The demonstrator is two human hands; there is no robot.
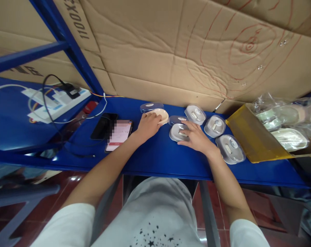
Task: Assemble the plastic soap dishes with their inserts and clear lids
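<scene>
Evidently, the cream dish [164, 115] on the blue table [158, 158] is being handled by the left hand [148, 125], half-curled, its grip hidden by its knuckles. The grey dish [174, 132] near it is partly covered by the right hand [197, 137], loosely spread; any hold cannot be told. For lifting, firmer rim contact would be needed.

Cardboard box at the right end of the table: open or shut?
Open: the box has its top uncovered, and plastic-wrapped items show inside it.
</scene>
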